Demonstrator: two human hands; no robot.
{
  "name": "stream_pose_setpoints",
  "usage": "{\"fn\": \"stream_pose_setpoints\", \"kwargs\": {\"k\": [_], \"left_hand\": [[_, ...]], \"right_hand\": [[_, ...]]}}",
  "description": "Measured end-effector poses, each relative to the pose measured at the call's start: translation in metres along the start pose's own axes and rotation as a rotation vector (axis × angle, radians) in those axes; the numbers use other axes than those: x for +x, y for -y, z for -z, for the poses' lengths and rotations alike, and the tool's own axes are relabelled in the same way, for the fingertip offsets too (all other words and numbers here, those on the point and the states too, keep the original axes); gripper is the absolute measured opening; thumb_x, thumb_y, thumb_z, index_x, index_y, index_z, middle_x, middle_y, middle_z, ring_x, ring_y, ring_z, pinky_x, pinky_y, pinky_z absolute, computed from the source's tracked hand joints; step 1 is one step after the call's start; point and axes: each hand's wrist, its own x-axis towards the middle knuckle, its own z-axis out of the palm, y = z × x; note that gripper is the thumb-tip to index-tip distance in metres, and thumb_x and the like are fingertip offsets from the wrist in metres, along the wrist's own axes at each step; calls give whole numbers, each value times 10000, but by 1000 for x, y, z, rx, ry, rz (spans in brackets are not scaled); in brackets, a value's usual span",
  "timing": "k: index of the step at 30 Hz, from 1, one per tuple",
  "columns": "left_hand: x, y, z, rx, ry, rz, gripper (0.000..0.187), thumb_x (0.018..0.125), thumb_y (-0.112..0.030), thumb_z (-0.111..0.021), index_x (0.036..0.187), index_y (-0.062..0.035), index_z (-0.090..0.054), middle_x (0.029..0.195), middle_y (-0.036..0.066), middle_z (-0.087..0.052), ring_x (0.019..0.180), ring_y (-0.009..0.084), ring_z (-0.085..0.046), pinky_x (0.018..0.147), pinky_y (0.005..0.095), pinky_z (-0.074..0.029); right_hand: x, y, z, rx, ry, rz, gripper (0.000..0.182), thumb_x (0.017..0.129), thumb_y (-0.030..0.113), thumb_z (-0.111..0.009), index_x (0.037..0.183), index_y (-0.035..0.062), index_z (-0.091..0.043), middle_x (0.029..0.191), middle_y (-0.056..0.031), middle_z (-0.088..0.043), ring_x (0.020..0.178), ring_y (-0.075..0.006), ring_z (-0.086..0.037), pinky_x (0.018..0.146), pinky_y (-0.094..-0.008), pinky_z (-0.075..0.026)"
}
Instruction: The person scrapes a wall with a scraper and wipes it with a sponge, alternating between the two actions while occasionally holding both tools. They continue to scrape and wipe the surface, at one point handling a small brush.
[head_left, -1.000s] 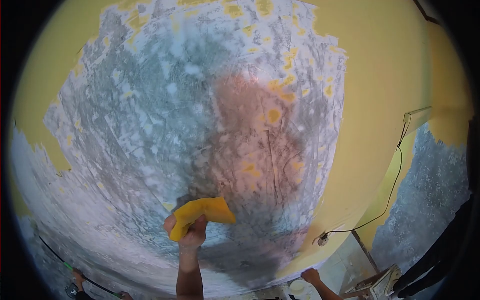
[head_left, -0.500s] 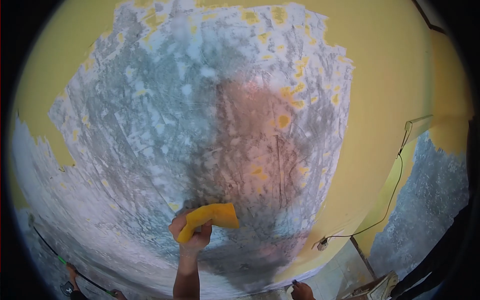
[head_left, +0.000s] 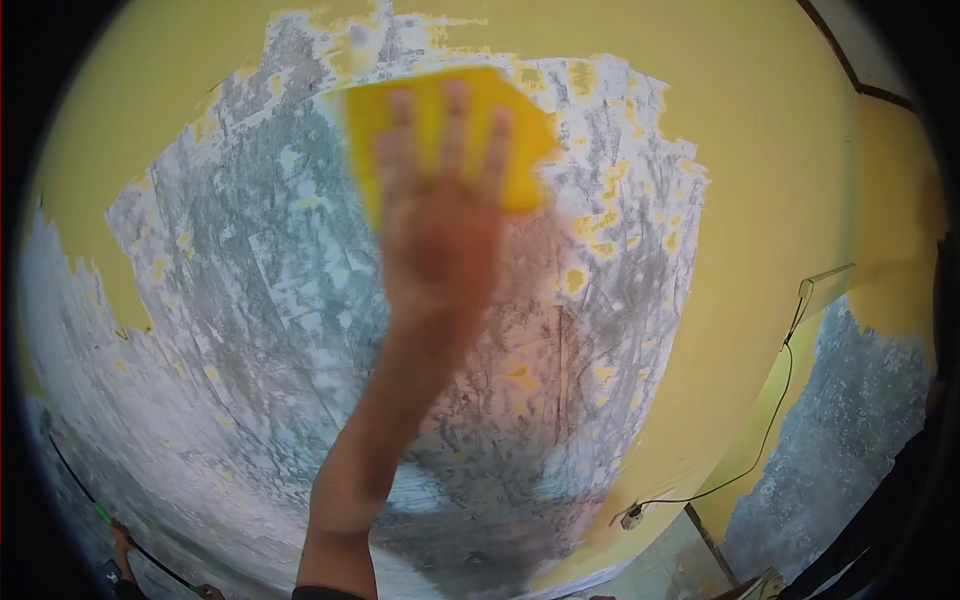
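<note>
My left hand point(head_left: 445, 235) is raised in front of the wall, blurred by motion. Its fingers lie spread over a yellow sheet point(head_left: 525, 165) that looks like sandpaper, holding it flat toward the patchy wall. Under and around the sheet, the wall patch point(head_left: 300, 240) is grey and white, with small yellow spots. My right hand does not show clearly; only a tiny dark sliver appears at the bottom edge, too small to identify.
Yellow paint point(head_left: 760, 180) surrounds the patch. A black cable point(head_left: 765, 440) hangs at the right from a box to a socket point(head_left: 631, 517). At lower left, another person's hand point(head_left: 122, 540) grips a long pole point(head_left: 75, 475). A dark-clothed person point(head_left: 870, 520) stands far right.
My left hand has swept up from low on the wall, and the folded yellow sheet is now spread flat under its fingers. My right hand has dropped out of the bottom edge.
</note>
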Motion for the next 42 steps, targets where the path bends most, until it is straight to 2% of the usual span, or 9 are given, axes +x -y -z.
{"fn": "stream_pose_setpoints", "kwargs": {"k": [8,10,12,13,15,21,27,34,42], "left_hand": [[-191,-115,46,-844,423,-638,421,828,-140,-532,1212,28,-566,1362,142,-503,1282,298,-446,1081,396,-358],[-239,-111,66,-871,566,-848,384,841,-149,-541,1175,34,-582,1284,150,-563,1259,287,-476,1067,386,-365],[-303,-108,72,-1066,750,-782,357,848,-152,-547,1154,27,-593,1243,141,-589,1226,277,-512,1048,373,-389],[-324,-103,79,-1167,847,-743,344,851,-153,-551,1143,24,-598,1223,137,-601,1209,271,-530,1039,366,-401],[-373,-91,88,-1197,906,-506,342,844,-147,-565,1152,-4,-608,1223,119,-605,1161,245,-570,1010,349,-439],[-333,-43,90,-936,715,-554,350,776,-132,-604,1119,-74,-647,1268,45,-588,1222,188,-528,1073,381,-394],[-262,29,73,-498,420,-537,369,785,-284,-740,1090,-83,-686,1113,94,-673,1063,271,-628,928,450,-504],[-279,49,44,-521,66,-604,461,820,-453,-713,1063,-70,-632,985,73,-718,938,264,-696,868,390,-559],[-275,39,63,-391,202,-565,459,854,-450,-676,1124,-108,-531,1022,-30,-706,1056,235,-651,1030,510,-432]], "right_hand": [[69,25,-13,-14,126,265,287,885,266,-532,794,56,-705,838,-208,-669,717,-378,-632,646,-451,-512],[82,9,-35,-122,355,47,286,834,376,-583,981,168,-713,956,-101,-697,903,-320,-651,814,-494,-500],[89,-15,-50,14,540,212,320,828,432,-593,1009,208,-730,1096,-67,-684,1011,-290,-635,924,-454,-463],[91,1,-41,-31,337,448,401,793,434,-650,1069,150,-714,1156,-104,-662,1090,-294,-598,991,-424,-419],[76,36,16,398,399,111,304,844,274,-615,1022,51,-717,996,-123,-698,938,-236,-650,872,-367,-495],[49,111,94,505,191,-137,299,923,221,-538,988,-15,-709,867,-90,-717,799,-117,-616,745,-278,-486],[0,152,67,278,-17,182,191,872,136,-579,979,2,-665,959,-177,-677,872,-372,-645,778,-426,-508],[21,122,54,96,89,135,198,858,149,-586,961,2,-667,943,-198,-669,856,-381,-636,767,-450,-500],[32,85,47,153,106,19,158,854,118,-607,918,5,-698,925,-195,-692,838,-337,-683,749,-367,-533]]}}
